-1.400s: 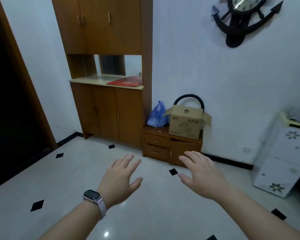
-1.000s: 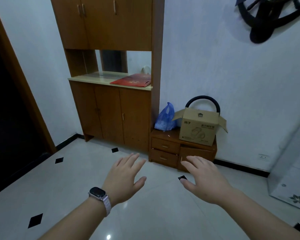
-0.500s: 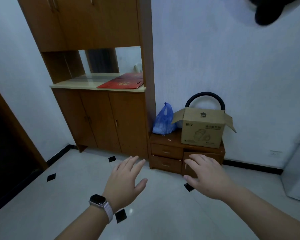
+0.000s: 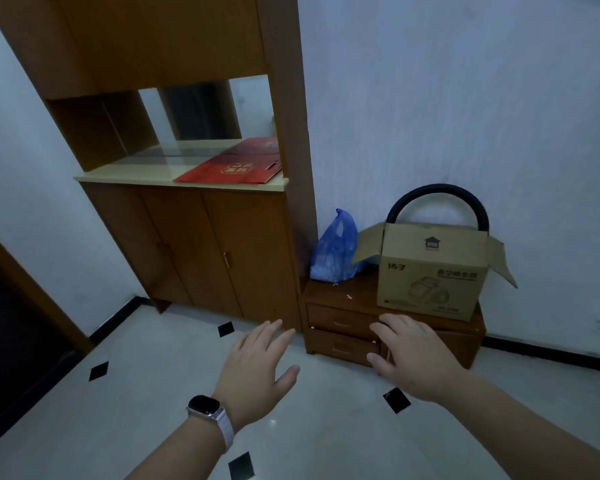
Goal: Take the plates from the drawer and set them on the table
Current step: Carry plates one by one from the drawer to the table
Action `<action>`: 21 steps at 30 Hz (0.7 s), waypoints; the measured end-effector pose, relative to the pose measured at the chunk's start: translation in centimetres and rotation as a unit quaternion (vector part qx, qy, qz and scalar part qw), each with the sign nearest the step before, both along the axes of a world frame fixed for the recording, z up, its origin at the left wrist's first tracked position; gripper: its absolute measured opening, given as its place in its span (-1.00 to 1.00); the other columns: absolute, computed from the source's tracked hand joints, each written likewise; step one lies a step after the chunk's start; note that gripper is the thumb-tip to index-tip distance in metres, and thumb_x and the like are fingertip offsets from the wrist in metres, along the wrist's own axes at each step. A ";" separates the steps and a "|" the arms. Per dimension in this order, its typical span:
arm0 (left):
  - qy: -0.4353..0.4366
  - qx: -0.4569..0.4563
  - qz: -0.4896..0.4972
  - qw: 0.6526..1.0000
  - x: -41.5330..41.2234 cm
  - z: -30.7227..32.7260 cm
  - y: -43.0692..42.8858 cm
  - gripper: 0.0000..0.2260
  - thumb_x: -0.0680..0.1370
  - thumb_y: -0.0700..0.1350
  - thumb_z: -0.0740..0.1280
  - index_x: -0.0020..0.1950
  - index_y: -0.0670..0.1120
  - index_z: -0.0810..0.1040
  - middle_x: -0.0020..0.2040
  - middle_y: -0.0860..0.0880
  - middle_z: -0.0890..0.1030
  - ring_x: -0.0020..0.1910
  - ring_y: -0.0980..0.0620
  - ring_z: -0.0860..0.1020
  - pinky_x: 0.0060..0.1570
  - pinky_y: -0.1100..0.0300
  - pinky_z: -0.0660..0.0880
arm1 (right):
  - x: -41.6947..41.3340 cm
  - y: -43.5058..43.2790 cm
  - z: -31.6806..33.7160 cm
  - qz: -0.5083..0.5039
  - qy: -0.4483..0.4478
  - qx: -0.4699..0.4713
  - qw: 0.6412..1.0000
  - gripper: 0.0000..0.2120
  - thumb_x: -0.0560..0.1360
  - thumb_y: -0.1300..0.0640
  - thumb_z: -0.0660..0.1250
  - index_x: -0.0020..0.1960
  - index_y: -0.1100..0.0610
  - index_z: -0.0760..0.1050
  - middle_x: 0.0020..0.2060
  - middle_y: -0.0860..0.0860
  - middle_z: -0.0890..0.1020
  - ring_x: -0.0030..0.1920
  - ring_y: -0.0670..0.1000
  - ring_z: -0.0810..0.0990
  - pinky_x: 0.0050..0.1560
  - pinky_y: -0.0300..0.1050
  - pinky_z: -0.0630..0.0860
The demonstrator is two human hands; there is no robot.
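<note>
Two drawers shut; left hand, right hand empty, fingers spread; cardboard box flaps up.

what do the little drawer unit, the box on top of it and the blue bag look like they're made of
Drawer unit: looks like brown wood or wood-look board, smooth with a slight sheen; which one cannot be told.
Box: plain tan corrugated cardboard, matte, with dark print and open flaps.
Blue bag: thin plastic film, crinkled and slightly see-through.
</note>
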State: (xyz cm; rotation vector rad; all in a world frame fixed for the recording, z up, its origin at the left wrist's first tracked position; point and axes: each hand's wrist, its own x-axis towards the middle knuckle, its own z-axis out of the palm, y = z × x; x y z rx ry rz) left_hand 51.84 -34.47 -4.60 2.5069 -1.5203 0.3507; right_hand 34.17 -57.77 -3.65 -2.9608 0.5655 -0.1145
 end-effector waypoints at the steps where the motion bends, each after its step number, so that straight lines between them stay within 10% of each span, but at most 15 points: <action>1: 0.001 0.003 0.001 1.000 1.0 -0.3 -0.6 -0.52 0.49 0.22 0.22 0.34 0.03 0.45 0.34 -0.03 0.51 0.31 -0.06 0.47 0.23 0.00 0.42 | 1.0 -0.7 -0.3 0.002 0.003 0.004 1.000 -0.43 0.56 -0.28 0.08 0.51 -0.08 0.22 0.49 -0.08 0.29 0.49 -0.05 0.20 0.47 -0.04 0.12; 21: 0.113 0.065 -0.087 0.988 30.5 -13.3 -18.4 -0.48 0.45 0.18 0.22 0.36 0.01 0.46 0.30 -0.05 0.54 0.28 -0.06 0.50 0.20 -0.03 0.44 | 25.6 -12.4 -11.4 -0.103 0.101 0.062 0.988 -0.40 0.50 -0.28 0.00 0.40 -0.01 0.39 0.39 -0.02 0.43 0.38 0.04 0.38 0.31 0.00 0.34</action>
